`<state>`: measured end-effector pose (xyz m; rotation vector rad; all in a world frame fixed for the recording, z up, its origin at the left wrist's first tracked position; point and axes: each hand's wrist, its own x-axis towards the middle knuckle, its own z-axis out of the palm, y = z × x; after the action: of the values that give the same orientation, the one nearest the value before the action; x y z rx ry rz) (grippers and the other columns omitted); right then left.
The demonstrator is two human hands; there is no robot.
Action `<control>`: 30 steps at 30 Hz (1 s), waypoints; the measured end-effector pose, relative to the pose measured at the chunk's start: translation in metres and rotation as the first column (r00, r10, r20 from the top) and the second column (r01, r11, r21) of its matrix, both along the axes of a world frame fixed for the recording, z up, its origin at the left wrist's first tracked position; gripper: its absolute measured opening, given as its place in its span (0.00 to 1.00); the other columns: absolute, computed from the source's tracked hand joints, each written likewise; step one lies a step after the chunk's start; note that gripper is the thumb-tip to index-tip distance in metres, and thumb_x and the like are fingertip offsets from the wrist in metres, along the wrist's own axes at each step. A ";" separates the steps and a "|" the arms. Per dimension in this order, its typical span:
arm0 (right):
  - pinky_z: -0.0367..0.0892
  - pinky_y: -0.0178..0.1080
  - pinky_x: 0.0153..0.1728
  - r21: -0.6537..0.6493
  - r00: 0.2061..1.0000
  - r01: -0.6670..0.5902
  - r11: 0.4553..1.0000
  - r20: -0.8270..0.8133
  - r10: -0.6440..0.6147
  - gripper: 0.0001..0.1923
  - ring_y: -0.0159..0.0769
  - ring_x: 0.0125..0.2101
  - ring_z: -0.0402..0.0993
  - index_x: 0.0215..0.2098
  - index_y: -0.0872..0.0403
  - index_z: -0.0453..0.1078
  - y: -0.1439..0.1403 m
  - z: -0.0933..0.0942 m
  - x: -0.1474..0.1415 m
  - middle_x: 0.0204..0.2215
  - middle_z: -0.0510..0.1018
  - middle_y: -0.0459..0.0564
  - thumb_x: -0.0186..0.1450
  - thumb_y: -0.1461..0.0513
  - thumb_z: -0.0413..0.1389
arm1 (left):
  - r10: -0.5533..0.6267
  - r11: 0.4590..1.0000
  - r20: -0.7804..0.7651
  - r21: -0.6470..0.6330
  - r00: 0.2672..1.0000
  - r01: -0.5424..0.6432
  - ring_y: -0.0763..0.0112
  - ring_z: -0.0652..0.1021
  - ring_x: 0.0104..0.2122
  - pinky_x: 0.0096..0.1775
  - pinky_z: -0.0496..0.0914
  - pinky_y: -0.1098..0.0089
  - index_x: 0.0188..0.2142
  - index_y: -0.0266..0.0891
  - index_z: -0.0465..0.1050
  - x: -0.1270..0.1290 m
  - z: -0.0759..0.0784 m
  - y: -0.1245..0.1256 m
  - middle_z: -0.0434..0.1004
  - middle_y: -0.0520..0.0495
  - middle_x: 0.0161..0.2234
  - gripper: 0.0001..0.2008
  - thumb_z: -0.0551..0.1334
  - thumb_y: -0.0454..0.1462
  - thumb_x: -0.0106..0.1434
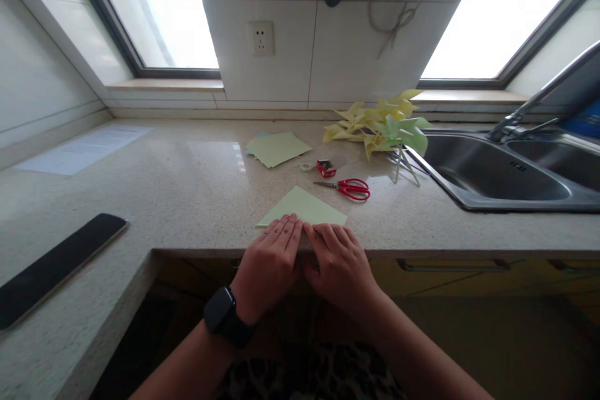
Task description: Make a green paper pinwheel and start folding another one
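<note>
So both your hands are down at the bottom centre of the frame, side by side on the near edge of a pale green sheet of paper [302,206]. Your left hand [272,262], the one with the black watch [222,315] on the wrist, lies flat with fingers spread loosely, pressing the paper's near edge onto the counter [187,194]. Your right hand [340,262] does the same just beside it, fingers flat, not gripping anything. The sheet looks like it's folded into a triangle, point aimed up the frame, so I'd say one diagonal fold is in and you're creasing along the long edge right at the counter's lip.

How far along? Judging by the pile of finished yellow and green pinwheels [379,125] in the upper right near the sink [492,169], this one is early days. No cuts that I can see, nothing pinned, no stick on it. The red scissors [349,188] lie just above the sheet, untouched, with a small red box [325,167] and what looks like a roll of tape [306,166] a bit further up. A stack of spare sheets [277,147] waits above those. A phone [51,265] sits at the far left, well apart from everything.
</note>
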<state>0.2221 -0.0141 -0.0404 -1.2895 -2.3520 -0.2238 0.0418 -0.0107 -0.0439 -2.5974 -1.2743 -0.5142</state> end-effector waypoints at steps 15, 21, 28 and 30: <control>0.62 0.49 0.55 0.088 0.996 0.047 0.995 -0.074 -0.041 0.25 0.47 0.49 0.68 0.61 0.61 0.66 -0.013 -0.016 -0.006 0.49 0.77 0.56 0.66 0.64 0.56 | 0.056 0.996 0.044 0.065 0.997 -0.058 0.50 0.66 0.65 0.63 0.65 0.51 0.63 0.25 0.64 0.004 -0.013 -0.015 0.64 0.29 0.64 0.25 0.57 0.30 0.68; 0.65 0.47 0.52 0.086 0.998 0.029 0.996 -0.051 -0.024 0.23 0.45 0.45 0.70 0.59 0.61 0.68 -0.011 -0.010 -0.007 0.47 0.79 0.55 0.66 0.64 0.56 | 0.055 0.997 0.037 0.052 0.998 -0.057 0.51 0.68 0.64 0.63 0.66 0.52 0.63 0.25 0.64 0.005 -0.011 -0.012 0.66 0.28 0.63 0.25 0.57 0.30 0.67; 0.62 0.47 0.55 0.094 0.998 0.024 0.995 -0.056 -0.019 0.23 0.46 0.49 0.70 0.59 0.61 0.68 -0.008 -0.009 -0.005 0.50 0.78 0.56 0.65 0.65 0.55 | 0.027 0.999 0.025 0.038 0.999 -0.028 0.50 0.66 0.64 0.63 0.65 0.52 0.64 0.24 0.62 0.002 -0.010 -0.008 0.64 0.28 0.65 0.27 0.58 0.30 0.66; 0.63 0.47 0.55 0.090 0.998 0.026 0.996 -0.059 -0.021 0.21 0.46 0.48 0.70 0.57 0.61 0.70 -0.009 -0.009 -0.005 0.49 0.78 0.56 0.65 0.65 0.55 | 0.024 0.999 0.029 0.036 0.999 -0.026 0.50 0.67 0.64 0.64 0.65 0.52 0.64 0.24 0.62 0.002 -0.010 -0.008 0.64 0.27 0.64 0.27 0.58 0.30 0.66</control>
<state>0.2173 -0.0230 -0.0498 -1.2640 -2.2522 -0.2927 0.0437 -0.0183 -0.0537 -2.5501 -1.2925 -0.5672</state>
